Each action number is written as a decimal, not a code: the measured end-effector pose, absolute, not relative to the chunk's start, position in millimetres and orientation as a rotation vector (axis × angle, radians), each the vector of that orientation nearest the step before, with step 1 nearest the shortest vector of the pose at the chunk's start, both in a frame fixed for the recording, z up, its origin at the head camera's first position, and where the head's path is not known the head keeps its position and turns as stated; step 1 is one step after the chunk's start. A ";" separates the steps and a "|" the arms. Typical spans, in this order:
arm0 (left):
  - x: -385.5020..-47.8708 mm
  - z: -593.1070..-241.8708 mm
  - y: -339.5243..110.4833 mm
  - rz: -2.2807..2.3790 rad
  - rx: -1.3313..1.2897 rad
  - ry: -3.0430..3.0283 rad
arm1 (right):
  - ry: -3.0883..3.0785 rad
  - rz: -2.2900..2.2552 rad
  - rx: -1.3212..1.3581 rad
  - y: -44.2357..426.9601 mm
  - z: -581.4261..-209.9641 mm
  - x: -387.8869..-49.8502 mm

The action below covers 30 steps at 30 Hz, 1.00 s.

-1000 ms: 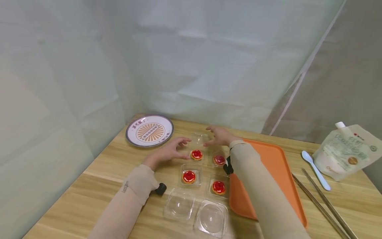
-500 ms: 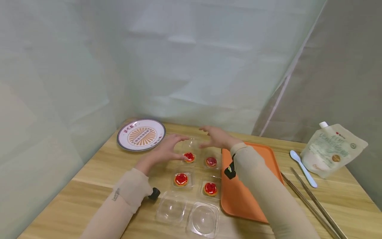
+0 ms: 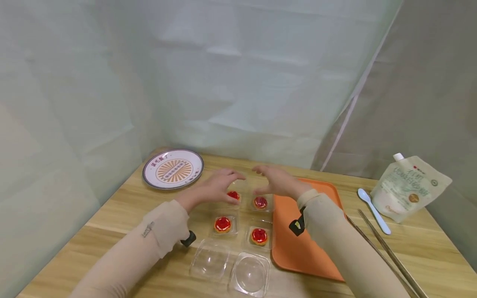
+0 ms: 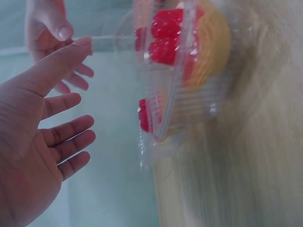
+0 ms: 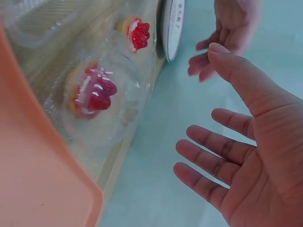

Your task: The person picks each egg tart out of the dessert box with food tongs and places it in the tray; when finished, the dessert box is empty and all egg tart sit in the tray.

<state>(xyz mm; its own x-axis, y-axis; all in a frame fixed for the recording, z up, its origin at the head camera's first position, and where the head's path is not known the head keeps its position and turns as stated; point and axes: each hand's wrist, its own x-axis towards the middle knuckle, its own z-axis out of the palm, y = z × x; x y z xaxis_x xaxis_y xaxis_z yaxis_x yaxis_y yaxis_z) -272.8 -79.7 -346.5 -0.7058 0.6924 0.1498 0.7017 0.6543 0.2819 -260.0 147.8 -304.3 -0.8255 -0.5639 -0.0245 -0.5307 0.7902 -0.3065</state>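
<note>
The left hand (image 3: 220,185) is held over the back left plastic box and hides part of its red-topped tart (image 3: 233,196). Facing it, the right hand (image 3: 276,181) hovers beyond the back right tart (image 3: 260,202), which sits under a clear lid. Two more tarts (image 3: 222,224) (image 3: 258,236) lie in clear boxes nearer the front. Both wrist views show the left hand (image 4: 45,127) and the right hand (image 5: 255,151) with fingers spread and holding nothing.
A patterned plate (image 3: 173,169) stands at the back left. The orange tray (image 3: 303,252) lies under the right forearm. To the right are a pale blue spoon (image 3: 374,212), metal tongs (image 3: 395,258) and a spouted pouch (image 3: 408,188). Clear lids (image 3: 250,274) lie in front.
The head view has shifted, so the tabletop things appear further left. Both hands stay raised and empty, a little nearer each other than half a second ago. The boxes and tarts keep their layout.
</note>
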 end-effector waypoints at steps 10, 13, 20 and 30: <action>-275.8 -355.9 -58.8 -0.425 -1.272 -2.891 | 2.848 -0.478 -0.813 160.1 -325.8 -244.9; -276.3 -357.4 -53.9 -0.437 -1.275 -2.914 | 2.869 -0.436 -0.764 161.7 -334.2 -241.0; -279.5 -363.2 -45.4 -0.387 -1.279 -2.918 | 2.944 -0.353 -0.824 158.9 -350.9 -238.3; -279.1 -367.5 -38.0 -0.350 -1.262 -2.906 | 2.984 -0.303 -0.885 155.6 -363.2 -241.9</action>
